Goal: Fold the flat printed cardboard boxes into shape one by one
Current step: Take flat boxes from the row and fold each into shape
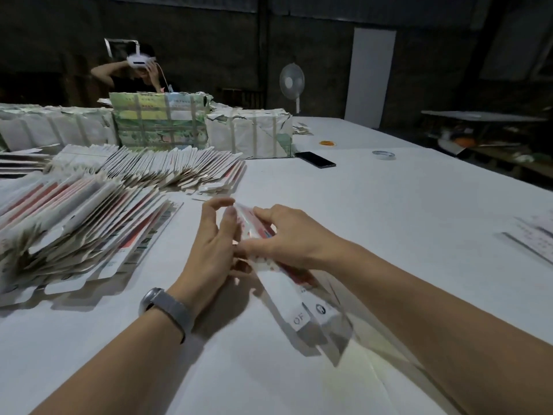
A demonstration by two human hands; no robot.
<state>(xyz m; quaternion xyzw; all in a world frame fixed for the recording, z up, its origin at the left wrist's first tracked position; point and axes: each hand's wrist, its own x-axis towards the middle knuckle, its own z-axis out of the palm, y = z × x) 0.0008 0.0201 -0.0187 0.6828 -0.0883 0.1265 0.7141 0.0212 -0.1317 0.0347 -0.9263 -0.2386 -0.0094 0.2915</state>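
Note:
A long narrow printed cardboard box [294, 298], white with red print, is held above the white table [389, 223] in front of me, blurred by motion. My right hand [281, 235] grips its far part from the right, fingers curled over the top. My left hand [214, 244], with a grey watch at the wrist, lies against the box's left side with fingers nearly straight and spread. The box's near end with its flaps hangs free toward me. Stacks of flat printed boxes [74, 232] lie fanned out to the left, and a further row [167, 169] lies behind them.
Wrapped bundles [251, 133] and a green printed bundle [158, 121] stand at the back. A black phone [315, 159], a tape roll [384, 154] and an orange item [327, 143] lie beyond. Another person [134, 71] sits behind the bundles. Papers [535, 235] lie at far right.

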